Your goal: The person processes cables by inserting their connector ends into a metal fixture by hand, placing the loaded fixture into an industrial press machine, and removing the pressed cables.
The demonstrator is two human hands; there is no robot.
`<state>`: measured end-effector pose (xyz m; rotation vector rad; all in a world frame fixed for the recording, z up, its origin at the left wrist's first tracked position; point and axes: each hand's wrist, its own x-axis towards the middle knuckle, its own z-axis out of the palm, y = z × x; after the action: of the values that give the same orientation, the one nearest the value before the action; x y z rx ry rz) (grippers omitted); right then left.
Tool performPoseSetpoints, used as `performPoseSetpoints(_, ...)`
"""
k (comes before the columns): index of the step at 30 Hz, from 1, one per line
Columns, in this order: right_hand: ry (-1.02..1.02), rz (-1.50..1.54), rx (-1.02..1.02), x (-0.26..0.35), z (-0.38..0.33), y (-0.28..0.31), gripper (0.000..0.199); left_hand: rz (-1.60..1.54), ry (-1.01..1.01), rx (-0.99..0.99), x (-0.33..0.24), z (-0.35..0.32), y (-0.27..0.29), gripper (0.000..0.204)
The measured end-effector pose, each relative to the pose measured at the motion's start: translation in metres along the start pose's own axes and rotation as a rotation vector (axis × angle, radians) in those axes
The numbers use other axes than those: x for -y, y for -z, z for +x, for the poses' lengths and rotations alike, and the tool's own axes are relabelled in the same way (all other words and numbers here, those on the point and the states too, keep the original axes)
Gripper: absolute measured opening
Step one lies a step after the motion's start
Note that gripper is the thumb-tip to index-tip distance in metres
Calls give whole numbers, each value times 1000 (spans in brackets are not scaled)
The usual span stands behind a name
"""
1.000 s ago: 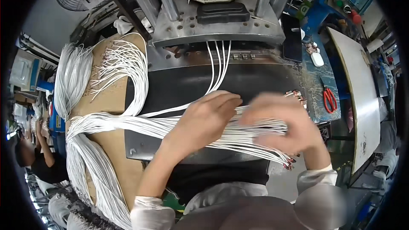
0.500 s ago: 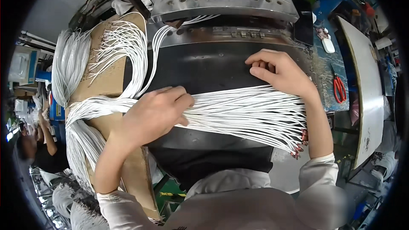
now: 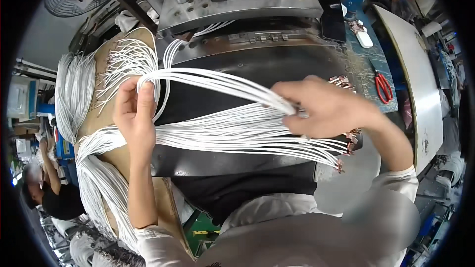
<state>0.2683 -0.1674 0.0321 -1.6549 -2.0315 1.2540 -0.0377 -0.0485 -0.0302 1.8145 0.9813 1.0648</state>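
Note:
A small bunch of white cables [image 3: 217, 80] arches above the dark work surface between my two hands. My left hand [image 3: 137, 113] pinches it near the cardboard, thumb and fingers closed round the strands. Toward the other end, my right hand [image 3: 316, 109] is closed on the same bunch; its ends are partly hidden by the fingers. Below lies a wide spread of white cables [image 3: 213, 131] with copper-coloured terminals [image 3: 341, 160] at their right ends. More terminals [image 3: 341, 83] show beyond my right hand.
A metal press [image 3: 237, 12] stands at the back, with several cables running into it. Cardboard [image 3: 163, 193] at left carries cable bundles [image 3: 76, 94]. Red-handled pliers [image 3: 383, 88] and a white mouse-like object [image 3: 364, 39] lie on the blue bench at right. Another person [image 3: 54, 193] is far left.
My left hand has left the spread cables and moved left and up. Both hands have taken hold of a small cable bunch and raised it. The view has shifted slightly.

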Motion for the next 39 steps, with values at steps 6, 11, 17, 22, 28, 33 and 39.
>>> performPoseSetpoints(6, -177, -179, 88, -39, -52, 76, 29, 496, -735, 425, 1, 5, -34, 10)
performPoseSetpoints(11, 501, -213, -326, -70, -19, 27, 34, 146, -443, 285, -3, 9, -37, 8)
performPoseSetpoints(17, -47, 313, -108, -71, -27, 41, 32, -270, 512, 494, -28, 38, -7, 18)
performPoseSetpoints(22, -115, 495, -158, -119, -75, 93, 36, -457, 376, 1144, -51, 58, -72, 28)
performPoseSetpoints(28, 185, 708, -207, -109, -5, 68, 50, -764, 566, 908, -78, 4, -206, 23)
performPoseSetpoints(33, 115, 67, -286, -82, 25, 51, 64, -620, 552, 826, -56, 21, -166, 23)
performPoseSetpoints(39, -26, -774, -717, -89, 61, 20, 54, -726, 595, 828, -34, 20, -121, 23)
